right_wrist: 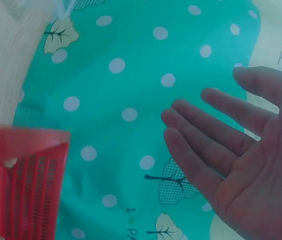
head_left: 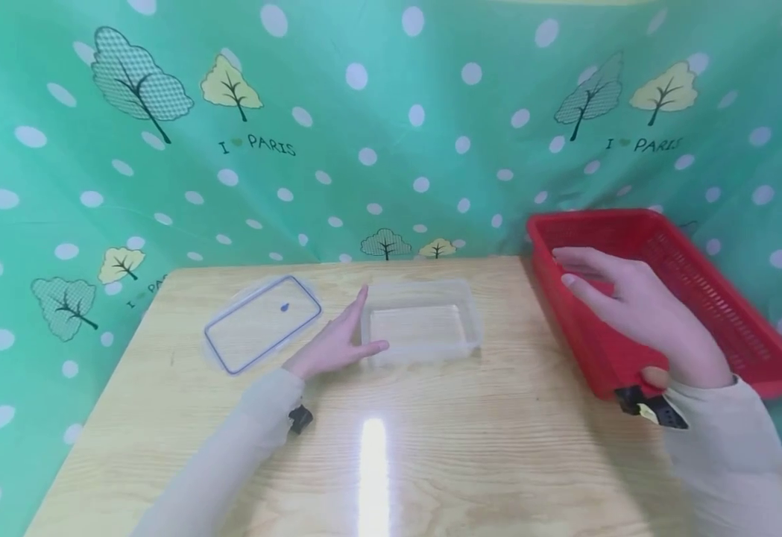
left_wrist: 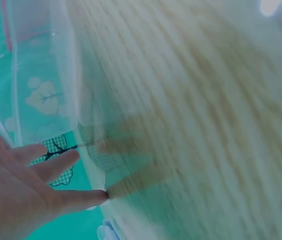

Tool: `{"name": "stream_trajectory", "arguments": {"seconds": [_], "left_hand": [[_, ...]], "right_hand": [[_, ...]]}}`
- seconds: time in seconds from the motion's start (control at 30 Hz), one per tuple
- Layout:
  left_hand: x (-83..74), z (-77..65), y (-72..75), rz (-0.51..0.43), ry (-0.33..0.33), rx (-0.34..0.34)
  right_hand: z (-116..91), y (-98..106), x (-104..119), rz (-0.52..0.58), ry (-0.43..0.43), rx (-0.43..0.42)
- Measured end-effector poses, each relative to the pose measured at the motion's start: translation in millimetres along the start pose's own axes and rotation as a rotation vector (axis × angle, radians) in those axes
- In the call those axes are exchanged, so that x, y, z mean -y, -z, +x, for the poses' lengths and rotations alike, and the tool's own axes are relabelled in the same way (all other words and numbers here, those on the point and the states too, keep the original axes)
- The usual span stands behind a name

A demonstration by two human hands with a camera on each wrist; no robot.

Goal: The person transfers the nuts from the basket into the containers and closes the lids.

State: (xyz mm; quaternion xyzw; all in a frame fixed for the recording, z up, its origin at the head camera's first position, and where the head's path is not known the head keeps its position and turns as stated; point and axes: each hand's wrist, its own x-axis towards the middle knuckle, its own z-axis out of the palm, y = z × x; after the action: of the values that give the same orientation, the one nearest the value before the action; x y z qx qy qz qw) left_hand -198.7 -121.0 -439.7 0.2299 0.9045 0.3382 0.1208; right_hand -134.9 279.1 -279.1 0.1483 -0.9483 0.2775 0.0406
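Container [head_left: 424,321]: clear, on the bench [head_left: 484,440], between lid [head_left: 263,324] and red basket [head_left: 563,321].
Left grip [head_left: 333,344]: fingers spread at the container's left end, holding nothing; contact unclear.
Right grip [head_left: 642,302]: loosely extended, empty, overlapping the basket in head view.

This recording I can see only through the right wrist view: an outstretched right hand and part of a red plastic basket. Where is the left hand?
Observer: In the head view, the left hand is at the left end of a clear rectangular plastic container; I can't tell whether they touch.

Operator: Is anything on the other side of that hand?

Observer: Yes, a clear rectangular plastic lid with a blue outline lies on the pale wooden table, left of the container.

Operator: Anything inside the container?

Observer: Nothing that I can make out; through its open top, the head view shows only its see-through bottom.
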Motion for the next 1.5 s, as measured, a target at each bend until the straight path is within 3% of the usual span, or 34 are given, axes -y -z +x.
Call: {"name": "stream_trajectory", "arguments": {"seconds": [0.1,0.33,0.53,0.67,1.03,1.33,1.5], "left_hand": [[-0.1,0.0,-0.6,-0.009,0.005,-0.008],[-3.5,2.0,-0.9,0.001,0.021,0.003],[-3.6,1.6,-1.1,0.014,0.032,0.014],[-2.9,0.3,-1.1,0.018,0.031,0.012],[-2.2,5.2,-1.7,0.013,0.013,-0.015],[-1.8,-0.3,-4.0,-0.011,0.035,0.014],[-2.2,-0.7,-5.0,-0.003,0.040,0.005]], "right_hand": [[-0.2,5.5,-3.7,-0.016,-0.036,0.013],[8.2,15.1,-38.5,-0.083,0.035,0.034],[9.8,22.6,-78.5,-0.109,-0.052,0.154],[7.0,26.4,-97.3,-0.137,-0.067,0.216],[-3.9,29.8,-137.5,-0.244,-0.048,0.242],[-38.3,9.4,-174.1,-0.115,-0.012,0.180],[-47.2,6.0,-193.2,0.150,-0.064,0.302]]}}
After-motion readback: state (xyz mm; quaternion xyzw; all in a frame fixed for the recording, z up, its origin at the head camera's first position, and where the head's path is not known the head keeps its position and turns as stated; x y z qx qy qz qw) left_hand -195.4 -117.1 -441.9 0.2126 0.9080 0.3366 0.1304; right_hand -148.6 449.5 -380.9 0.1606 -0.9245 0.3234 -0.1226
